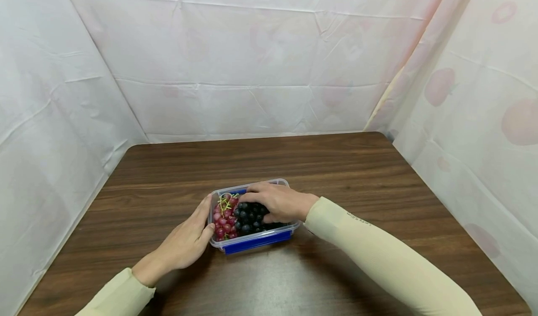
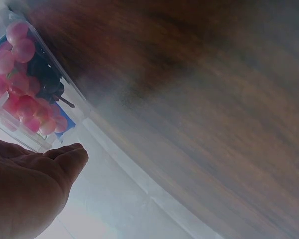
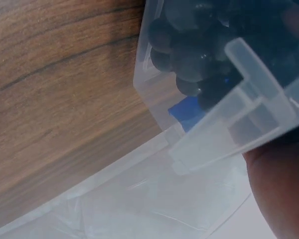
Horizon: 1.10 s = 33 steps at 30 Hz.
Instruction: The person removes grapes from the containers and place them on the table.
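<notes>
See a short row of small dark lettering (image 1: 359, 219) on the pale right sleeve (image 1: 388, 257), just up from the cuff; too small to make out. Cannot read any word, brand, number or sign in the head view or either wrist view.

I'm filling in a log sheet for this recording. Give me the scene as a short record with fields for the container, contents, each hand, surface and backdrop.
Container: clear plastic box, open on top, with a blue flap along its near side
Contents: red grapes at the left end; black grapes beside them, to the right
Left hand: hand rests against the box's left end
Right hand: hand grips the black grapes from above
Surface: dark wood-grain table
Backdrop: white sheeting, faint reddish prints at right
</notes>
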Tool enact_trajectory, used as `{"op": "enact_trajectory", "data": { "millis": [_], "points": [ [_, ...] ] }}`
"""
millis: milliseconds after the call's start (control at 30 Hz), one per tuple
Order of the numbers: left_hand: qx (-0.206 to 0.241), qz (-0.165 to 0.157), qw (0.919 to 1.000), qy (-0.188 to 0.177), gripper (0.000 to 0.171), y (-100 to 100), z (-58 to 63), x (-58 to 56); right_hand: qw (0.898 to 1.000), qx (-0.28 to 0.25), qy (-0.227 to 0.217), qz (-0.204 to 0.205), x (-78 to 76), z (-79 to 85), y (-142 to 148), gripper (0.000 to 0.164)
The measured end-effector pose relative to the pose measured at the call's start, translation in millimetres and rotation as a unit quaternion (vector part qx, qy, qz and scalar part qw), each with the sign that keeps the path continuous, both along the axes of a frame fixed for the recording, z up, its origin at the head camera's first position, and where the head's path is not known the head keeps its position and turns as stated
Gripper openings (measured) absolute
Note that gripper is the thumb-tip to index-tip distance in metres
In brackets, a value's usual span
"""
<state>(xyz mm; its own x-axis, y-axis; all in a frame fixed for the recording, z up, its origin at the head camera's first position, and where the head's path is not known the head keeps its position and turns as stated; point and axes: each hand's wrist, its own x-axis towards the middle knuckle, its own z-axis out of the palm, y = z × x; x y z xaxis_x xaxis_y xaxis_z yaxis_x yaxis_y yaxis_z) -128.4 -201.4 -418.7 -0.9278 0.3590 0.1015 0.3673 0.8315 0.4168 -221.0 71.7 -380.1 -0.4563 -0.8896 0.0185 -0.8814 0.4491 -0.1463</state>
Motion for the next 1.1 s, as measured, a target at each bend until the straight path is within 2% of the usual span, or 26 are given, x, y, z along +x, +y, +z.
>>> {"op": "enact_trajectory", "data": {
  "millis": [633,1100],
  "points": [
    [-0.002,-0.001,1.0,0.004,0.067,0.2,-0.9,0.1,0.998,-0.046,0.023,0.021,-1.2,-0.3,3.9,0.065],
    [-0.003,0.001,1.0,0.004,0.066,0.8,0.1,0.4,0.996,-0.079,0.006,0.028,0.9,11.2,9.5,0.064]
  ]
}}
